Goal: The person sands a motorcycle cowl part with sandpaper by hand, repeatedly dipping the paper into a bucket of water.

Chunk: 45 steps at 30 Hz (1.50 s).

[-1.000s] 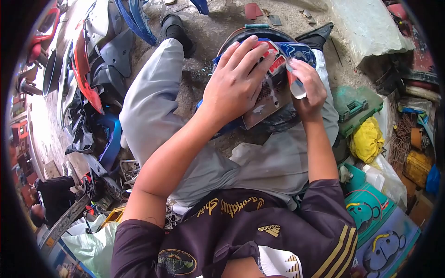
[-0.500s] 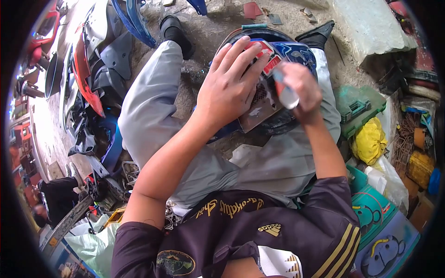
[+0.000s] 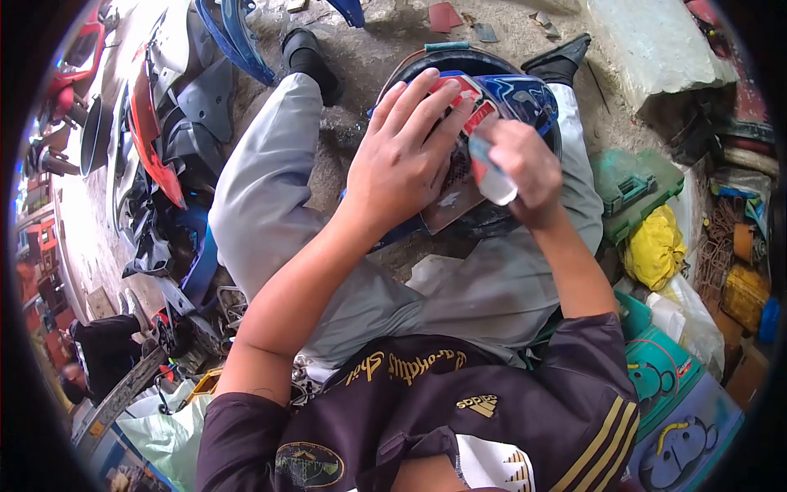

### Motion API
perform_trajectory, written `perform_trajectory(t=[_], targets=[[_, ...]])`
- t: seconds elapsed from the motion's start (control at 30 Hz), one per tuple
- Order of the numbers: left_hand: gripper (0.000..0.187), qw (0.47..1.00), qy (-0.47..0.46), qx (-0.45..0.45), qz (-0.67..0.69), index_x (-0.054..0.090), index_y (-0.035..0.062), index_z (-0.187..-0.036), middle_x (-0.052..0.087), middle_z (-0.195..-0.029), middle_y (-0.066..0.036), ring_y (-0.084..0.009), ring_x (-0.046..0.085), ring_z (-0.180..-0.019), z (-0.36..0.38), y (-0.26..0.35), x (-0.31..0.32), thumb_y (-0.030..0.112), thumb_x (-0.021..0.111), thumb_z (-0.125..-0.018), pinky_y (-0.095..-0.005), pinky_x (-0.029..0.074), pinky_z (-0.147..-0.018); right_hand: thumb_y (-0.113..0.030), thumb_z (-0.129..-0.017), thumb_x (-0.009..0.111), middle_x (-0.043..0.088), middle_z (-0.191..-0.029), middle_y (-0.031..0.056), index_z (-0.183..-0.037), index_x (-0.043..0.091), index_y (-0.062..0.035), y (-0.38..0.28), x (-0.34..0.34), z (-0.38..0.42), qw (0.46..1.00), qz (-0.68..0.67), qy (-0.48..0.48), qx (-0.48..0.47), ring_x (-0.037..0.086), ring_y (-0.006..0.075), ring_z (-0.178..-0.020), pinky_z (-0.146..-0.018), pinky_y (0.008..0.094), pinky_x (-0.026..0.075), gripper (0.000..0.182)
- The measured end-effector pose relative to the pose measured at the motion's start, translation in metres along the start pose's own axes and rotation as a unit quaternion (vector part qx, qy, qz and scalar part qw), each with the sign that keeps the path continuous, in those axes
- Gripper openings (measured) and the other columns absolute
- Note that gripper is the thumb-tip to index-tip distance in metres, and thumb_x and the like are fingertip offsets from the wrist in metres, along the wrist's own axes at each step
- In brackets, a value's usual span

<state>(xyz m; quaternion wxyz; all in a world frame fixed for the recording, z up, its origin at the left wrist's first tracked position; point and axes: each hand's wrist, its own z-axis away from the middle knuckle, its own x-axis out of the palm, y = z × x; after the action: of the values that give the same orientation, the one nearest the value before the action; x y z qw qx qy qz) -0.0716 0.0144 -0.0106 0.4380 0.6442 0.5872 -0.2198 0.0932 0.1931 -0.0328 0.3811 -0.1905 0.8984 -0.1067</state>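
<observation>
Between my knees, a glossy blue plastic panel (image 3: pixel 512 94) with red and white graphics and a dull brown-grey section lies across a black round tub (image 3: pixel 484 59). My left hand (image 3: pixel 402 156) presses flat on the panel's left side, fingers spread. My right hand (image 3: pixel 529 164) is closed around a small curled strip (image 3: pixel 496 187) in red, white and pale blue, held against the panel's right side. Motion blurs that hand slightly. The exact kind of strip cannot be made out, and its underside is hidden.
Several loose plastic body panels (image 3: pixel 147 123) lie at the left. A concrete block (image 3: pixel 656 57) stands at the upper right. Red sheet scraps (image 3: pixel 445 16) are on the ground ahead. On the right are green tool cases (image 3: pixel 639 184) and a yellow bag (image 3: pixel 656 248).
My right hand has shifted slightly down and left with the strip, uncovering more of the blue panel. My left hand stays nearly in place.
</observation>
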Motion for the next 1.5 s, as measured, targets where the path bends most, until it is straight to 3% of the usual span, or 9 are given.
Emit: perform_trajectory(t=[0.13,0.3,0.57,0.67,0.77,0.97,1.03,1.4,1.5], targets=[[0.06,1.0,-0.006,-0.001,-0.002,0.068,0.0101,-0.145,0.06,-0.154,-0.011,-0.0342,0.05,-0.152,0.004,0.007,-0.002,0.017,0.073,-0.086,-0.052,0.039,-0.125,-0.004,-0.091,0.077,0.077,-0.116,0.0225,-0.112,0.064,-0.0017,0.012,-0.004,-0.006,0.998,0.013,0.024,0.049,0.077,0.0431,-0.106,-0.094,0.051,0.064,0.025],[0.06,1.0,-0.005,0.003,-0.003,0.068,0.0098,-0.146,0.06,-0.154,-0.011,-0.0344,0.05,-0.152,0.008,0.007,-0.001,0.017,0.072,-0.086,-0.0522,0.039,-0.125,-0.005,-0.092,0.077,0.078,-0.117,0.0236,-0.111,0.063,-0.0016,0.002,-0.009,0.0,1.0,0.002,0.002,-0.002,0.077,0.0432,-0.108,-0.096,0.0521,0.064,0.024],[0.059,0.999,-0.02,0.007,-0.028,0.066,0.0081,-0.147,0.059,-0.156,-0.011,-0.0357,0.049,-0.153,0.006,0.01,-0.002,0.018,0.069,-0.089,-0.0528,0.038,-0.125,-0.003,-0.093,0.075,0.078,-0.118,0.0233,-0.111,0.066,0.0003,0.01,-0.006,0.0,0.997,0.029,0.035,0.067,0.078,0.0417,-0.109,-0.096,0.049,0.064,0.021],[0.059,0.999,-0.014,0.005,-0.029,0.066,0.0073,-0.148,0.058,-0.158,-0.012,-0.0363,0.049,-0.154,0.009,0.01,-0.001,0.018,0.068,-0.09,-0.053,0.038,-0.125,-0.003,-0.093,0.074,0.078,-0.117,0.0224,-0.115,0.068,0.0005,-0.003,0.0,0.002,0.999,-0.001,0.031,0.026,0.077,0.0417,-0.109,-0.097,0.0469,0.063,0.023],[0.066,1.0,-0.014,-0.002,-0.015,0.067,0.0108,-0.148,0.058,-0.156,-0.012,-0.0383,0.049,-0.152,0.006,0.012,0.0,0.007,0.074,-0.082,-0.0554,0.039,-0.126,-0.002,-0.091,0.074,0.078,-0.118,0.0228,-0.114,0.068,-0.0003,0.001,-0.008,-0.001,0.998,0.025,0.015,0.06,0.077,0.0419,-0.111,-0.098,0.0489,0.063,0.023],[0.058,0.999,-0.008,0.011,-0.039,0.066,0.0068,-0.147,0.058,-0.157,-0.013,-0.0363,0.049,-0.154,0.008,0.01,0.001,0.018,0.068,-0.09,-0.0531,0.038,-0.126,-0.003,-0.092,0.076,0.077,-0.115,0.0231,-0.112,0.065,-0.0015,-0.001,-0.006,0.001,1.0,-0.001,0.012,0.024,0.077,0.0418,-0.109,-0.096,0.0497,0.063,0.023],[0.059,0.999,-0.008,0.012,-0.04,0.066,0.0066,-0.147,0.059,-0.157,-0.013,-0.0365,0.05,-0.153,0.007,0.011,0.001,0.018,0.068,-0.09,-0.053,0.038,-0.126,0.0,-0.091,0.075,0.077,-0.115,0.0234,-0.111,0.064,-0.0017,0.003,-0.009,-0.002,0.996,0.011,0.024,0.08,0.077,0.0424,-0.109,-0.096,0.05,0.063,0.022],[0.06,0.999,-0.01,0.011,-0.032,0.065,0.0067,-0.149,0.058,-0.158,-0.013,-0.0369,0.049,-0.153,0.009,0.009,0.002,0.02,0.069,-0.09,-0.0536,0.038,-0.125,-0.002,-0.092,0.073,0.077,-0.117,0.0209,-0.112,0.066,-0.002,-0.008,-0.003,0.001,0.999,-0.008,0.008,0.03,0.078,0.0404,-0.11,-0.098,0.0484,0.062,0.021],[0.065,1.0,-0.016,-0.011,-0.007,0.068,0.0099,-0.147,0.057,-0.157,-0.013,-0.0386,0.049,-0.153,0.006,0.014,-0.001,0.007,0.076,-0.082,-0.0562,0.039,-0.125,0.0,-0.092,0.074,0.077,-0.114,0.022,-0.111,0.066,-0.0026,0.01,-0.012,-0.004,0.996,0.036,0.009,0.079,0.078,0.0415,-0.107,-0.094,0.0495,0.064,0.021]])
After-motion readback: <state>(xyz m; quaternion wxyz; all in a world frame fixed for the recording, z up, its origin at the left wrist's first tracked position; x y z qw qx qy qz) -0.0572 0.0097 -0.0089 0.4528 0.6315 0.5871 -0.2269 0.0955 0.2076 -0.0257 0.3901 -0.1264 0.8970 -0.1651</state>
